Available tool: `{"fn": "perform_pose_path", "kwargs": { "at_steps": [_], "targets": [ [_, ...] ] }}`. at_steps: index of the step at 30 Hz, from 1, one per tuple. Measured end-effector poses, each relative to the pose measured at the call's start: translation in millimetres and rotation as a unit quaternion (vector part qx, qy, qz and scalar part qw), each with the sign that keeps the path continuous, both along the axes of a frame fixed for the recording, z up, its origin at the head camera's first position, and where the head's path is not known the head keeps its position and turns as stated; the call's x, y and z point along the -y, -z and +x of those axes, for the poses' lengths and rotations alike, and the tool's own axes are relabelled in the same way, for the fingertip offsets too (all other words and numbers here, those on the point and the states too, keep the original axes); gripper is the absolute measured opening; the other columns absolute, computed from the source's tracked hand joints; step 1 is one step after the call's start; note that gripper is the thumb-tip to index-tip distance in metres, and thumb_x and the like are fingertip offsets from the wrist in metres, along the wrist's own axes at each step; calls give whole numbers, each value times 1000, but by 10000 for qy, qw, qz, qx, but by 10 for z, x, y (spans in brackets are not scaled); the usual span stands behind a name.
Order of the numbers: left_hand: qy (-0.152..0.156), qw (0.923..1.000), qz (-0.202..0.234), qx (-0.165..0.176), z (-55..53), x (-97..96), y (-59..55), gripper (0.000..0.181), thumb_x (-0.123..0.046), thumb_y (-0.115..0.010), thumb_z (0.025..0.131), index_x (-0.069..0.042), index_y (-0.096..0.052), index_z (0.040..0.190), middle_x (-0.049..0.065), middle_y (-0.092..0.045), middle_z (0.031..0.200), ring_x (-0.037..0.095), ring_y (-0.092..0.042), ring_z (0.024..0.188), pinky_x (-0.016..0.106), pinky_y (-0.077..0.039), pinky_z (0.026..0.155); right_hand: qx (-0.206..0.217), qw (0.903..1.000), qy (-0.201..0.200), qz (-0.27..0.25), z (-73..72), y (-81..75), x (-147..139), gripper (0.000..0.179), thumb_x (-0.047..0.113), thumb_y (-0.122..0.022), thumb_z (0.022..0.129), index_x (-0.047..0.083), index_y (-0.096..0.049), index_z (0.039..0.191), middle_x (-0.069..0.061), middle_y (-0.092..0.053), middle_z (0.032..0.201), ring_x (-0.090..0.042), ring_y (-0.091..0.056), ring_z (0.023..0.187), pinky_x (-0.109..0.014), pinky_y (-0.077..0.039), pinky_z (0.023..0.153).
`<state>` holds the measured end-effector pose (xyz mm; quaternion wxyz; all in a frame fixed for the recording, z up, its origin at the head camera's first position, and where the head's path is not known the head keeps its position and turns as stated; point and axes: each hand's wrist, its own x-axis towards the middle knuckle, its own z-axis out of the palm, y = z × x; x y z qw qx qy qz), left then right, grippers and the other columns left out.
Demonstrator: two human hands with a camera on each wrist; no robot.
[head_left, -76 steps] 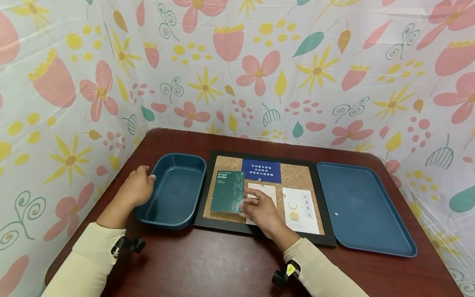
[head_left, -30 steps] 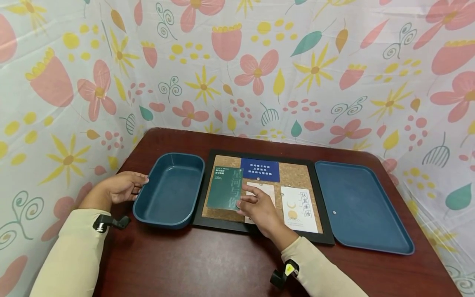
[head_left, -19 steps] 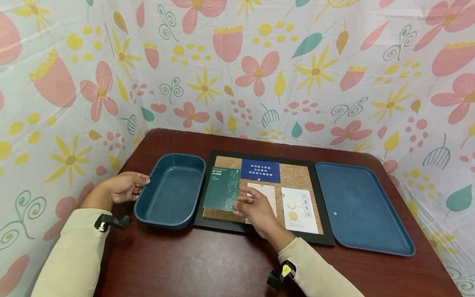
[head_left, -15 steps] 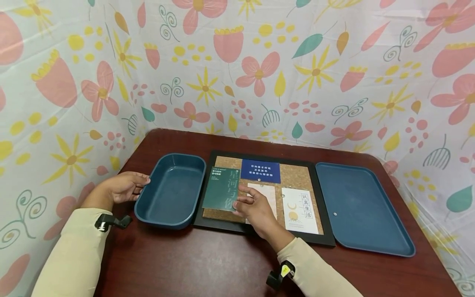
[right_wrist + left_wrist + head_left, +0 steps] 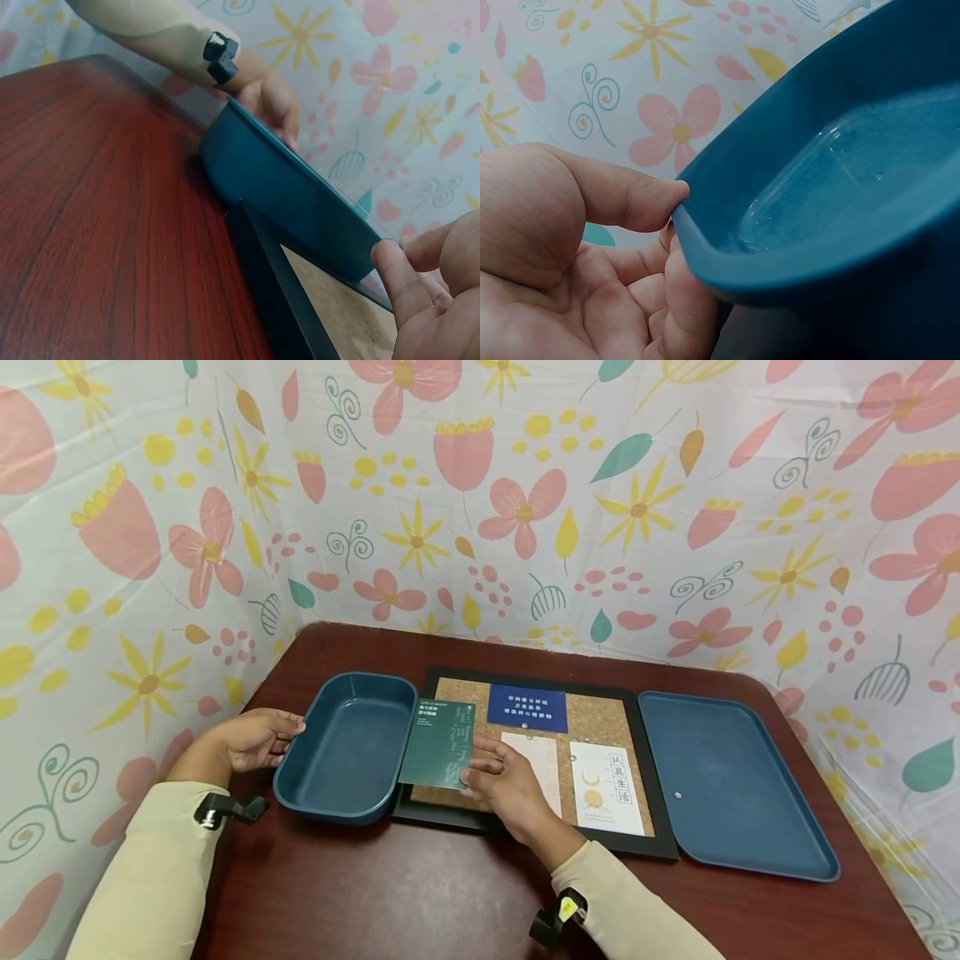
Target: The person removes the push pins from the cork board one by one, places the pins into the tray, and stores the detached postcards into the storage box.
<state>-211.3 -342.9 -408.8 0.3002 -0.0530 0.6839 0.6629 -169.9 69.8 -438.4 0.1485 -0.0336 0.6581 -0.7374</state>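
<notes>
My right hand [image 5: 506, 785] pinches the lower right edge of a green card [image 5: 438, 743] with pale lettering. In the head view the card's left edge overlaps the rim of a deep blue bin [image 5: 341, 747], and its body is over the left side of a framed cork board [image 5: 592, 706]. The right wrist view shows the card nearly edge-on beside the bin wall, between thumb and forefinger [image 5: 394, 274]. On the bin's left side, my left hand [image 5: 258, 739] pinches the rim, thumb [image 5: 649, 199] on top and fingers beneath. Nothing lies inside the bin.
Pinned to the cork board are a blue card [image 5: 527, 707], a pale pink card [image 5: 542, 760] and a white card [image 5: 607, 789]. Right of it lies a shallow blue tray [image 5: 742, 785] holding a small pin [image 5: 678, 795]. A floral curtain [image 5: 637, 560] encloses the table [image 5: 360, 893].
My right hand has lifted the green card off and shifted it left across the board to the bin's edge. My left hand has moved down from above the bin's left side to its rim.
</notes>
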Motion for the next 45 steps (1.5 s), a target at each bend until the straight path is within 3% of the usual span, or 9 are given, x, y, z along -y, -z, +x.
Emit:
{"fn": "perform_pose_path", "kwargs": {
  "at_steps": [18, 45],
  "targets": [
    [-49, 10000, -40, -8, 4, 6, 16, 13, -13, -50, 108, -8, -62, 108, 1, -67, 91, 14, -66, 82, 29, -57, 70, -8, 9998, -160, -78, -4, -10, 101, 62, -8, -68, 93, 2, -47, 150, -26, -57, 125, -26, -66, 101, -44, -59, 87],
    [-37, 10000, -1, -12, -11, 15, 22, 13, -14, -51, 108, -9, -63, 107, 1, -67, 90, 13, -66, 81, 29, -58, 70, -4, 9995, -153, -277, 13, -47, 354, 61, -11, -68, 90, -3, -48, 147, -25, -63, 116, -23, -67, 91, -42, -61, 82]
  ]
}}
